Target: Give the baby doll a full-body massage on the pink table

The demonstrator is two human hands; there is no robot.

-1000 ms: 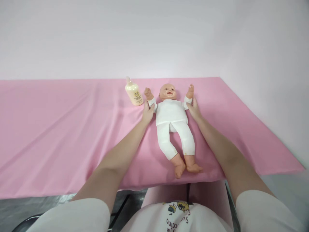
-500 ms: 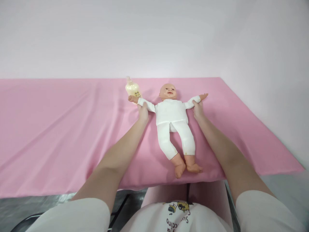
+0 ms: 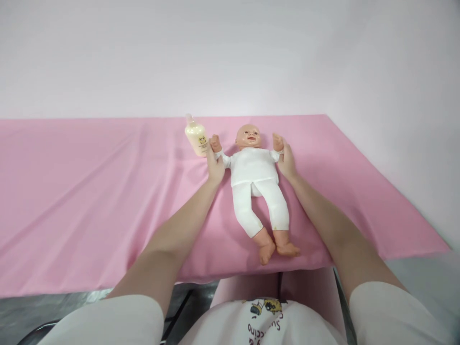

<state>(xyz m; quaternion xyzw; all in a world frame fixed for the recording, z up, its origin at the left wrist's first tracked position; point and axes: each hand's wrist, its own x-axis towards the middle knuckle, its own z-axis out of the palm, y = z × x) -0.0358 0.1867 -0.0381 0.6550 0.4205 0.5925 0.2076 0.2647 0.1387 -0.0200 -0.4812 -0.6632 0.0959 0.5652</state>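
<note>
A baby doll (image 3: 255, 184) in a white suit lies on its back on the pink sheet (image 3: 89, 191), head away from me and bare feet near the front edge. My left hand (image 3: 214, 165) grips the doll's arm on the left side, lifted and bent beside its head. My right hand (image 3: 286, 160) grips the doll's other arm, also raised beside the head. A cream lotion bottle (image 3: 196, 136) stands just left of my left hand.
The pink sheet covers a wide table that runs far to the left. A plain white wall rises behind it and along the right side. The table's front edge sits just above my lap.
The doll's arms went from raised, to stretched straight out sideways, and now are bent up beside the head again. My hands stayed on them throughout.
</note>
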